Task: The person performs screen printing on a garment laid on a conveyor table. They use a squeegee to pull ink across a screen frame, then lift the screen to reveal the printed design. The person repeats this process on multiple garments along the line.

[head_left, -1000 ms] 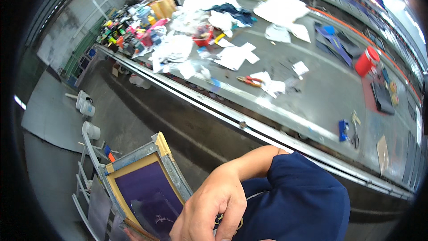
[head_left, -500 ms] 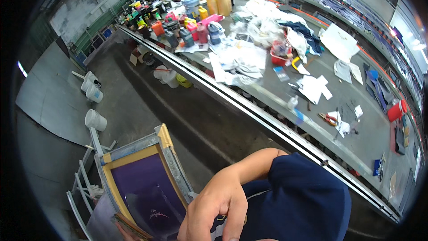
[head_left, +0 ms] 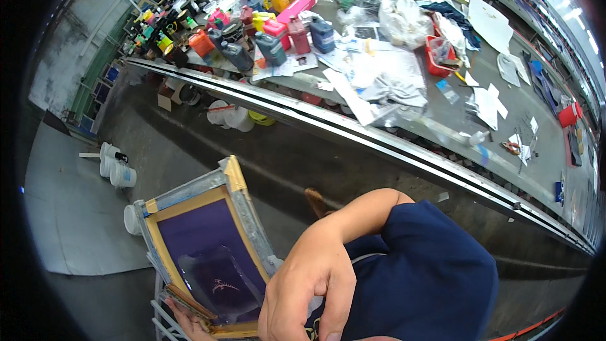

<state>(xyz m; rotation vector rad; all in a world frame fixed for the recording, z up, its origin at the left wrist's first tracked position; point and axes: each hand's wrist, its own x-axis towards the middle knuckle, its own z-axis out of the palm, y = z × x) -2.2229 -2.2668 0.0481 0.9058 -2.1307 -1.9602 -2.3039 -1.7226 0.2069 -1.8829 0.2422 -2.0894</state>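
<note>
Two hands [head_left: 309, 281] by one purple-meshed frame [head_left: 201, 237], one against a wooden bar [head_left: 191, 302].

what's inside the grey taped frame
A purple panel with a glossy patch bearing a pale curved mark. The right hand hides the lower right corner of the frame; the panel covers whatever lies behind it.

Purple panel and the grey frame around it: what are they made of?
Grey frame: probably metal, dull; its bars look mottled and scuffed. Purple panel: possibly coated mesh, smooth; a flat sheet spanning the frame, no weave discernible.
</note>
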